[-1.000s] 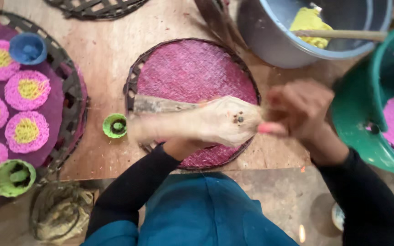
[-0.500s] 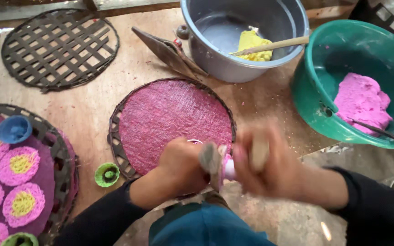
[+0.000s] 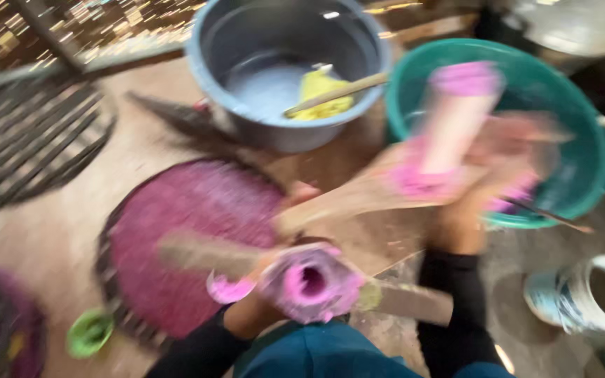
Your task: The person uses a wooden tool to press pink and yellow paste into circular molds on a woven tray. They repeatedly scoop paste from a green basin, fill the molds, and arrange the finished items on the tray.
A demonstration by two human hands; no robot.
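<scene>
The view is smeared by motion. My left hand (image 3: 257, 308) is low, near my body, closed around a short tube (image 3: 309, 283) coated in pink dough, its hollow end facing the camera. My right hand (image 3: 488, 178) is raised over the near rim of the green basin (image 3: 582, 133), gripping a pale cylinder (image 3: 456, 122) with a pink top. A flat wooden paddle (image 3: 344, 199) stretches from that hand back toward the round woven tray (image 3: 183, 238), which is covered with a pink layer. Another blurred wooden strip (image 3: 197, 253) lies across the tray by my left hand.
A grey basin (image 3: 274, 56) at the back holds yellow dough (image 3: 320, 91) and a wooden stick (image 3: 334, 94). A bare dark woven tray (image 3: 29, 143) lies far left, a small green cup (image 3: 89, 332) near left, a white bucket (image 3: 596, 294) at the right.
My hands, close together over the tray's near edge before, have separated. The right one rose toward the green basin with the pale cylinder; the left stays low with the pink tube. The view shifted right.
</scene>
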